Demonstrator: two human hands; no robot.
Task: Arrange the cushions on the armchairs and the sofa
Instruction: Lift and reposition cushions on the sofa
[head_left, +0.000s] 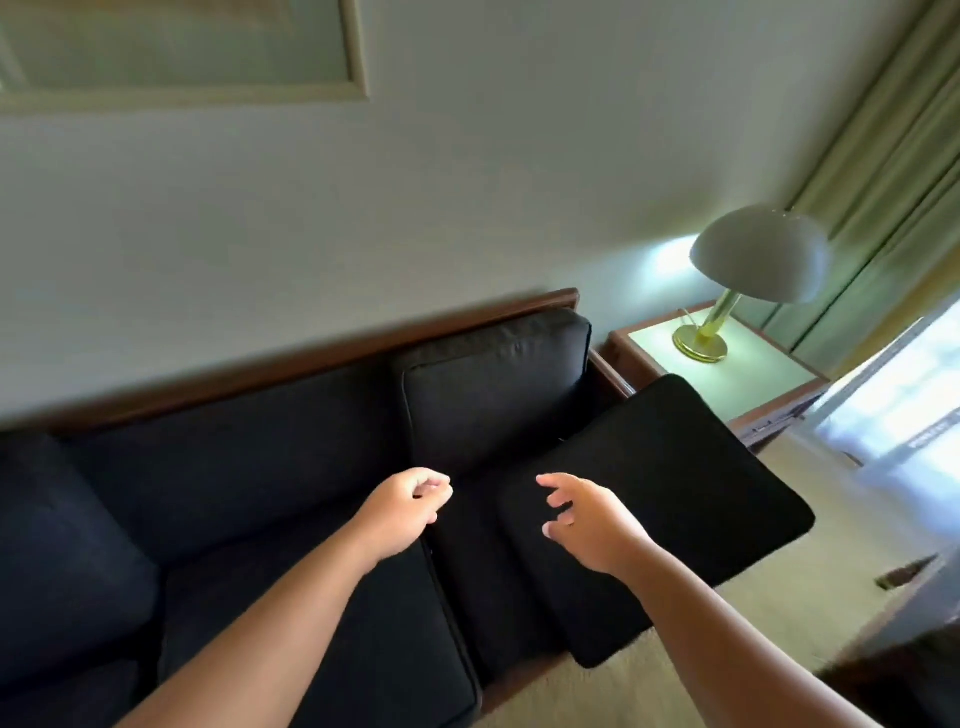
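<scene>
My right hand is spread and empty, my left hand loosely curled; I'd grip the tilted cushion evenly by both edges.

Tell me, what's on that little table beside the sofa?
A dome-shaded lamp stands on the side table. The loose black cushion hides the table's near corner, so that part cannot be seen.
</scene>
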